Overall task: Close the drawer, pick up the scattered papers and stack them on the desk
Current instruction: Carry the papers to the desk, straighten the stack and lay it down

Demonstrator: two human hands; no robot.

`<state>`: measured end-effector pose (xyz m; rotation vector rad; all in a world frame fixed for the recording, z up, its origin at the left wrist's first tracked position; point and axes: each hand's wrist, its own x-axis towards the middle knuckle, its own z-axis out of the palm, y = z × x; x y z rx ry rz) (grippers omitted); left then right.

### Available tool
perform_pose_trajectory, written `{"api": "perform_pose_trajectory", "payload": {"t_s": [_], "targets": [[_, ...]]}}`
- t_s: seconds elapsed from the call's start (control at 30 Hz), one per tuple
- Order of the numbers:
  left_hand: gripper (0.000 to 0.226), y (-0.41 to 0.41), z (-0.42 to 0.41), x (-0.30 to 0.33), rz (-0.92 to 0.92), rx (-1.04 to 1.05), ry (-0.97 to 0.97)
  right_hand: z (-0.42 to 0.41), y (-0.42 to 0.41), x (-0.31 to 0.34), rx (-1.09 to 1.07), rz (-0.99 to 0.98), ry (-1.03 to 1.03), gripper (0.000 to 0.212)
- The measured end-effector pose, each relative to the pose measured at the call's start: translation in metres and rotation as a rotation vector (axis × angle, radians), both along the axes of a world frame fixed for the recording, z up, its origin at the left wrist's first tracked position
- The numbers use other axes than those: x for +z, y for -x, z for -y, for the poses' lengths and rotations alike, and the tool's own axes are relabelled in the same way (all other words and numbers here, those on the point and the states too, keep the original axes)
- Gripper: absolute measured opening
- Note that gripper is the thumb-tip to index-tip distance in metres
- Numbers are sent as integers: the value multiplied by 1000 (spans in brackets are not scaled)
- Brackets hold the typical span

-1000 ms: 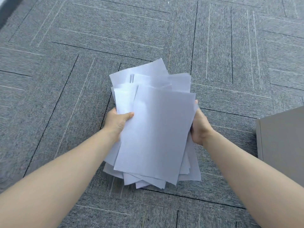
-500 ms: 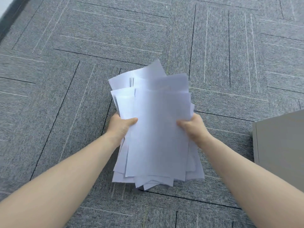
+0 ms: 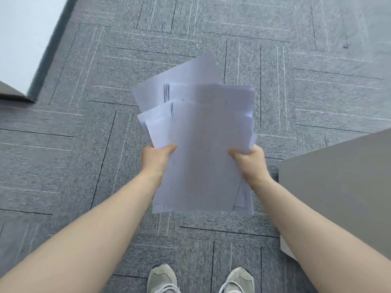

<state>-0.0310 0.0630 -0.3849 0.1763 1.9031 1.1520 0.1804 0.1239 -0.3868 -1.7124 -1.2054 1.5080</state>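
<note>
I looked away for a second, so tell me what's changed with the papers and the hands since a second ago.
The right hand shifted from the stack's side edge to a thumb-on-top grip. The view pulled back from the carpet: shoes and a wall now show. The left hand grips the papers as before, and the sheets are still uneven, with the grey cabinet at right.

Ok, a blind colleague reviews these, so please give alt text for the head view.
Both hands, left hand and right hand, grip an uneven stack of white papers above grey carpet. A grey cabinet stands at right; two grey shoes show below.
</note>
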Motion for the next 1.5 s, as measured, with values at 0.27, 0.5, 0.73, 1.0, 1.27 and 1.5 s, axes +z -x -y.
{"api": "perform_pose_trajectory", "payload": {"t_s": [0.27, 0.5, 0.73, 1.0, 1.27, 1.5], "targets": [[17, -19, -9, 191, 6, -77, -128, 20, -15, 186, -137, -83, -38, 14], [12, -53, -29, 370, -2, -182, -241, 30, -49, 362, -248, -77, -172, 19], [10, -103, -51, 521, 111, -340, -399, 40, -96, 516, -391, -84, -358, 20], [17, -175, -65, 622, 187, -469, -510, 68, -156, 616, -642, -26, -523, 22], [22, -268, -56, 676, 256, -694, -638, 104, -225, 671, -870, -32, -636, 29], [17, -351, -43, 685, 354, -805, -697, 141, -290, 679, -1033, 21, -708, 25]]}}
